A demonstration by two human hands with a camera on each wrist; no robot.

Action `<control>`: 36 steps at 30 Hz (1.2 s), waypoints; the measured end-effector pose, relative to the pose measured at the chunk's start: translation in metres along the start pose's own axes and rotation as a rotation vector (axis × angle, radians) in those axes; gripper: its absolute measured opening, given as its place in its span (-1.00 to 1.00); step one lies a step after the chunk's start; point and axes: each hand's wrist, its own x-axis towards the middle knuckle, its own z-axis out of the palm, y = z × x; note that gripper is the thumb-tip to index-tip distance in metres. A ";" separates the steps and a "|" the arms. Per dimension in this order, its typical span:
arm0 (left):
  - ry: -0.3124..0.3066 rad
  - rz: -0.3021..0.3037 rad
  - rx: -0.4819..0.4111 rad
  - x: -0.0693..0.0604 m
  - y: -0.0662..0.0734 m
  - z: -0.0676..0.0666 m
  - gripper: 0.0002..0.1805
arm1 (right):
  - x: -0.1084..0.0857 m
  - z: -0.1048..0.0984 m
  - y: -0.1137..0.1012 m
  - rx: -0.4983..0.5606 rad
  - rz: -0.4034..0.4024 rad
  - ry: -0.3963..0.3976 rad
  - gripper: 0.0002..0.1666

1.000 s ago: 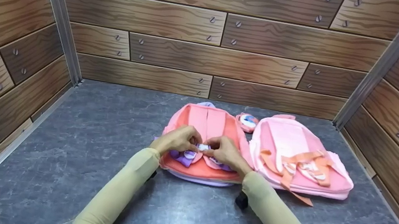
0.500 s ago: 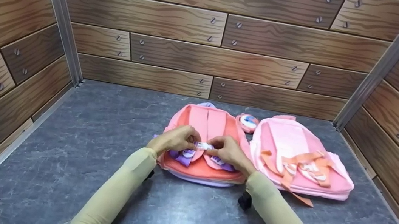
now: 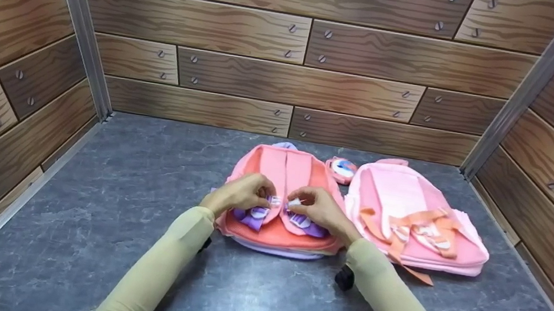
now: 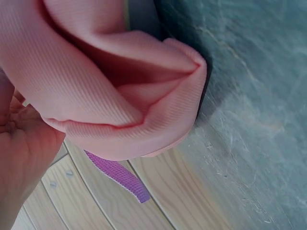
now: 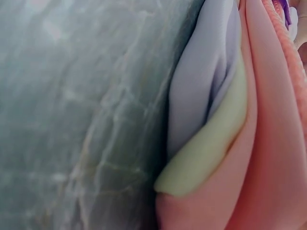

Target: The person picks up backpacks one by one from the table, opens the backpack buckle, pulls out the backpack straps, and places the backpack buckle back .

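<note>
A coral-pink backpack (image 3: 273,163) lies with its shoulder straps up, near the middle of the table in the head view. Over its straps, my left hand (image 3: 246,191) pinches one half of a white buckle (image 3: 274,200). The other white buckle half (image 3: 294,203) is between the thumb and fingers of my right hand (image 3: 320,208). A small gap separates the two halves. Purple webbing (image 3: 250,220) with white adjusters lies under the hands. In the left wrist view, a purple strap end (image 4: 122,177) hangs beyond the bag's pink side (image 4: 105,91), and fingers are mostly cut off.
A light pink backpack (image 3: 413,188) with orange straps (image 3: 420,218) lies touching or close on the right. Behind, between both bags, sits a small round coral pouch (image 3: 343,170) with a picture. Wood-patterned walls (image 3: 286,82) enclose the dark grey table (image 3: 149,161).
The white buckle was joined between both hands a second ago. It has come apart, and my right hand has drawn its half slightly to the right.
</note>
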 end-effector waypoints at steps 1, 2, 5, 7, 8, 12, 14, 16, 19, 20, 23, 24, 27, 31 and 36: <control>0.002 -0.001 0.000 0.000 0.000 0.000 -0.88 | 0.000 0.000 0.000 -0.005 0.006 -0.004 -0.73; 0.004 -0.002 -0.001 -0.001 0.000 0.000 -0.88 | 0.000 0.000 0.000 -0.008 0.017 -0.005 -0.74; 0.012 -0.001 -0.003 -0.001 -0.001 0.000 -0.88 | 0.001 0.001 -0.001 -0.017 0.041 -0.002 -0.74; 0.016 0.000 -0.004 -0.001 -0.001 0.000 -0.89 | 0.001 0.001 -0.002 -0.024 0.041 0.003 -0.76; 0.016 -0.001 -0.008 -0.001 -0.001 0.000 -0.89 | 0.001 0.001 -0.002 -0.028 0.040 0.005 -0.77; 0.015 -0.005 -0.020 0.000 -0.001 0.000 -0.89 | 0.001 0.003 -0.003 -0.023 0.044 0.010 -0.82; 0.015 -0.012 -0.027 0.000 -0.001 0.000 -0.90 | 0.002 0.004 -0.003 -0.032 0.048 0.014 -0.84; 0.016 -0.020 -0.031 0.000 0.000 0.000 -0.90 | 0.002 0.005 -0.004 -0.045 0.052 0.018 -0.85; 0.016 -0.025 -0.037 0.000 -0.001 0.000 -0.90 | 0.003 0.006 -0.005 -0.059 0.062 0.029 -0.84; 0.017 -0.021 -0.036 0.000 -0.001 -0.001 -0.90 | 0.003 0.006 -0.005 -0.060 0.062 0.032 -0.84; 0.023 -0.010 -0.031 -0.001 -0.001 -0.001 -0.89 | 0.004 0.005 -0.005 -0.068 0.069 0.030 -0.86; 0.024 -0.011 -0.030 -0.001 -0.001 -0.001 -0.88 | 0.004 0.005 -0.005 -0.072 0.071 0.026 -0.87; 0.028 -0.014 -0.027 -0.001 -0.001 -0.001 -0.88 | 0.004 0.004 -0.005 -0.082 0.077 0.012 -0.89; 0.028 -0.015 -0.029 -0.001 -0.001 -0.001 -0.88 | 0.003 0.003 -0.005 -0.065 0.064 0.027 -0.86; 0.041 -0.007 -0.026 -0.001 0.000 -0.001 -0.86 | 0.002 0.003 -0.003 0.021 0.052 0.079 -0.82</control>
